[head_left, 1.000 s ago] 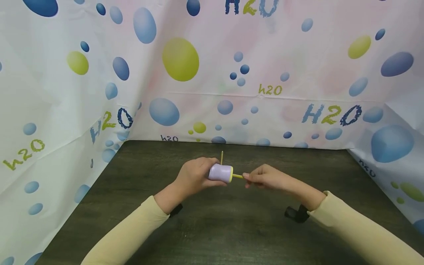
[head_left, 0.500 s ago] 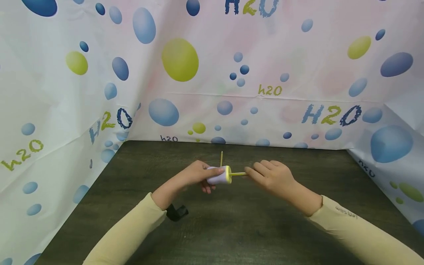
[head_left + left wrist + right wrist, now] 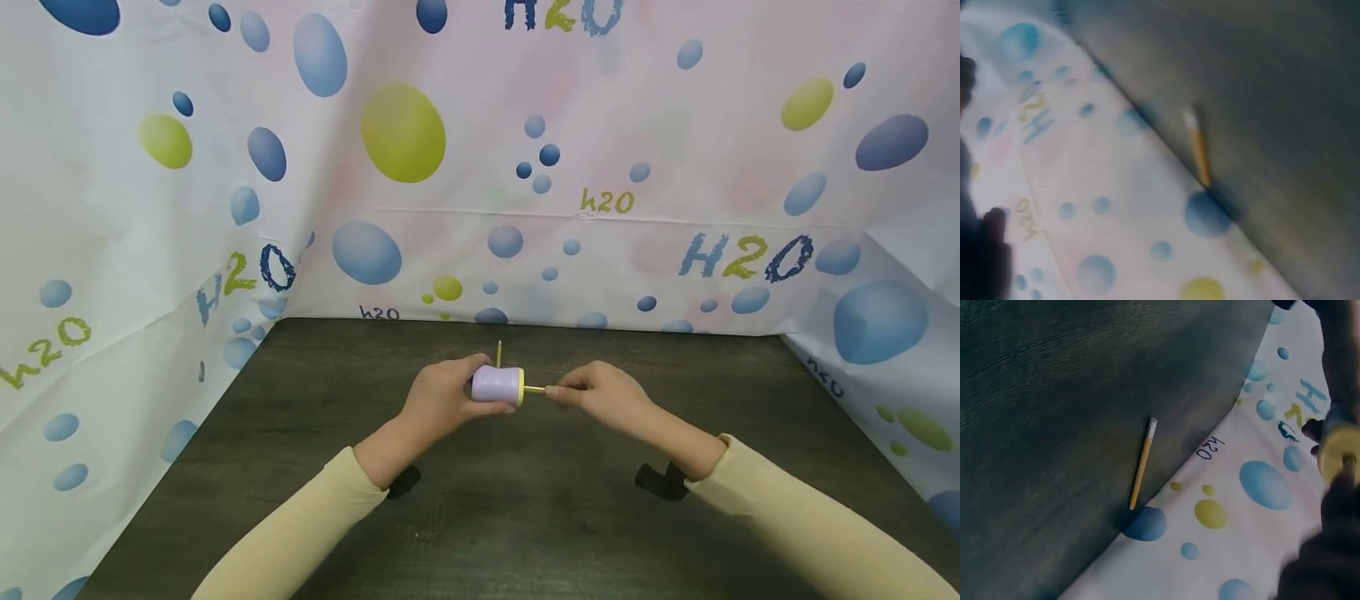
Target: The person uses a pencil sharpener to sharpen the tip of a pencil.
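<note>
My left hand (image 3: 442, 398) grips a lilac pencil sharpener (image 3: 495, 384) with a yellow end, held sideways over the dark table. Thumb and fingers of my right hand (image 3: 607, 396) pinch a thin yellow pencil (image 3: 535, 389) whose far end sits in the sharpener's yellow face. In the right wrist view that round yellow face (image 3: 1333, 453) shows at the right edge, with the dark, blurred right hand (image 3: 1325, 569) in front of it. Only dark parts of the left hand (image 3: 988, 256) show at the left edge of the left wrist view.
Another yellow pencil (image 3: 1142, 465) with a whitish end lies on the table (image 3: 525, 533) near its back edge, just beyond the sharpener. A white sheet (image 3: 480, 183) printed with bubbles and H2O lettering stands behind the table and along both sides.
Both hands turned and then turned back: half a second ago the left thumb lay over the sharpener and the right knuckles faced up. The pencil stays in the sharpener; the other pencil lies still.
</note>
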Action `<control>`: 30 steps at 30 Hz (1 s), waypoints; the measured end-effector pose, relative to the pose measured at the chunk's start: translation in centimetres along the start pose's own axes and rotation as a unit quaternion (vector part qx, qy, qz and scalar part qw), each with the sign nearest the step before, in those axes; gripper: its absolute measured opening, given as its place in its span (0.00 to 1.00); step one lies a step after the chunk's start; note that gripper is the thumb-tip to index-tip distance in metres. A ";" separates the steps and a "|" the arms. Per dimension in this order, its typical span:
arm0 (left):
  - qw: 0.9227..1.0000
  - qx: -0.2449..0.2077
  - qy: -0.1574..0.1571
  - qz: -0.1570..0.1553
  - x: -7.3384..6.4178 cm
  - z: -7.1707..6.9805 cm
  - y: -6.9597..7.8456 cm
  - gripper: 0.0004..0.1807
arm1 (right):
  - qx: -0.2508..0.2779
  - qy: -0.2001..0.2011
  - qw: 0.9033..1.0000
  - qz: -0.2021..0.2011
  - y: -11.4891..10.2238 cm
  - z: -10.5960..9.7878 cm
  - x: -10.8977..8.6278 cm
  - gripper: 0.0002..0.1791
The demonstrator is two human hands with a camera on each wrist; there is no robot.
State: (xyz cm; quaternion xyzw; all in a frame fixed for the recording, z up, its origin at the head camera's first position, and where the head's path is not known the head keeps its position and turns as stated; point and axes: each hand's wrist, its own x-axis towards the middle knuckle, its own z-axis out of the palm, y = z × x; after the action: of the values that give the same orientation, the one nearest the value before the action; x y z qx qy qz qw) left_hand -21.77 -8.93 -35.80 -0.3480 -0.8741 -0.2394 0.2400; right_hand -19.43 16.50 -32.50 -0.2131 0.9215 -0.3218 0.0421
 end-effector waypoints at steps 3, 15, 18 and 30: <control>0.982 0.088 0.094 0.136 -0.5 0.6 -0.8 0.39 | 0.137 -0.131 0.978 0.085 0.5 -0.7 0.6 0.23; 0.966 -0.124 -0.139 -0.180 1.7 -0.4 0.3 0.27 | -0.178 0.108 0.965 -0.159 2.0 -0.4 0.2 0.32; 0.890 -0.270 -0.211 -0.301 2.6 -0.9 0.0 0.26 | -0.310 0.288 0.854 -0.305 2.6 -0.1 0.4 0.31; 0.889 -0.270 -0.201 -0.309 2.4 -1.6 -0.1 0.22 | -0.302 0.355 0.804 -0.369 2.0 1.1 1.2 0.24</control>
State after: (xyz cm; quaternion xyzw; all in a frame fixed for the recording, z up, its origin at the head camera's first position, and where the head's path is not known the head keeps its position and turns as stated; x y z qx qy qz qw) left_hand -22.96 -8.70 -33.21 -0.1522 -0.8687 -0.4529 -0.1305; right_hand -21.06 16.75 -34.56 -0.4096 0.7748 -0.0719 -0.4763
